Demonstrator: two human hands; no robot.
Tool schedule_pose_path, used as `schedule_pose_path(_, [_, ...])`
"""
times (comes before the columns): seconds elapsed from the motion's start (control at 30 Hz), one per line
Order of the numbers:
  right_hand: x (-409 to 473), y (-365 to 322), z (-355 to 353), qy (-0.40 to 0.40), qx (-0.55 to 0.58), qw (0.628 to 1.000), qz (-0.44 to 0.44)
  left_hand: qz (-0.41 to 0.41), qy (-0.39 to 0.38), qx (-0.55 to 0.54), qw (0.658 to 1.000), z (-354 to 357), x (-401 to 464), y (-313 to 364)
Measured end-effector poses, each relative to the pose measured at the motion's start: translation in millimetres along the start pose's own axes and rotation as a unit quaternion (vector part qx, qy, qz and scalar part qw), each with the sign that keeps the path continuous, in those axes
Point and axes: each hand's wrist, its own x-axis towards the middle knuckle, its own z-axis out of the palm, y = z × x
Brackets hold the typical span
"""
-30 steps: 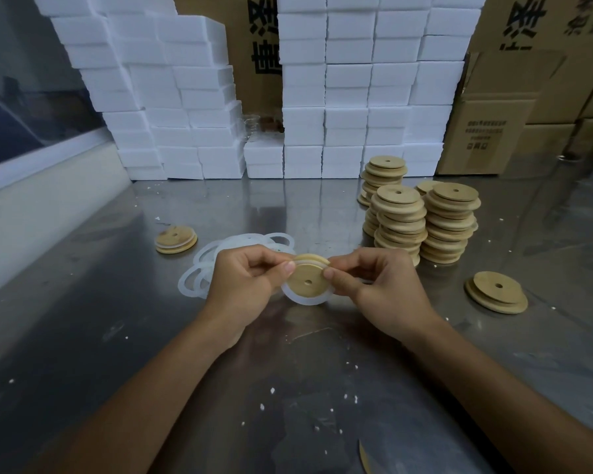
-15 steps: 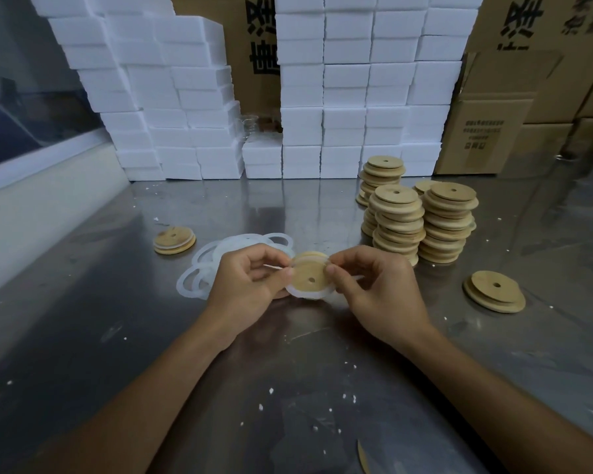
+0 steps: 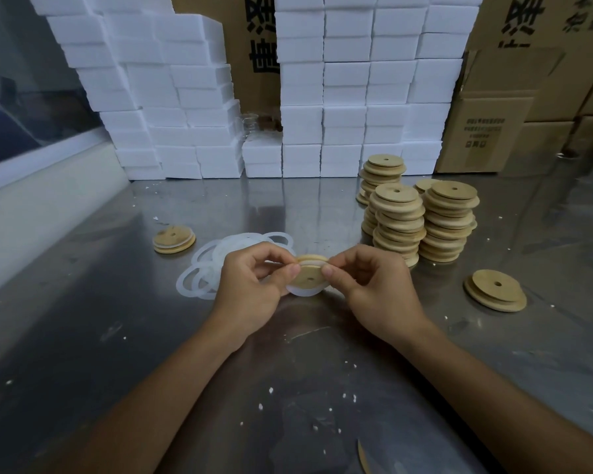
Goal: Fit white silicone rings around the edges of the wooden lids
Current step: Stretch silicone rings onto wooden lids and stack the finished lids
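1. Steel table [image 3: 83, 336] bears everything; white foam blocks [image 3: 356, 80] are stacked at its 12 o'clock edge.
2. Lid stacks [image 3: 421, 220] stand at 2 o'clock from the hands.
3. Loose rings [image 3: 202, 271] lie at 9 o'clock, just beside the left hand [image 3: 250, 289].
4. Left hand and right hand [image 3: 374, 289] each pinch the wooden lid [image 3: 310, 277] between thumb and curled fingers, at its 9 and 3 o'clock edges.
5. A silicone ring [image 3: 302, 291] hangs around the lid's 6 o'clock edge.

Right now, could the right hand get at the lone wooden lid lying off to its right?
Probably yes: the lone lid lies on bare table with nothing between, but the right hand is pinching a lid.
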Motion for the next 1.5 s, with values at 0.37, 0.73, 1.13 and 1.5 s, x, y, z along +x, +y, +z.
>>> schedule_pose_path(0.37, [0.6,-0.6,-7.9,-0.041,0.013,0.999,0.028,-0.072,0.002,-0.089,0.993,0.0,0.2,-3.4])
schedule_pose_path(0.73, [4.0,0.5,-6.6,-0.025,0.051,0.997,0.045,-0.130,0.020,-0.136,0.982,1.8,0.9,1.0])
schedule_pose_path(1.13, [-1.4,1.5,-5.2,-0.006,-0.038,0.998,-0.039,0.054,0.023,0.073,0.996,4.5,-1.8,-4.3])
schedule_pose_path(1.5, [-3.5,-2.1,1.1,-0.009,-0.100,0.989,-0.106,0.111,0.010,0.134,0.985,4.0,-3.5,-0.5])
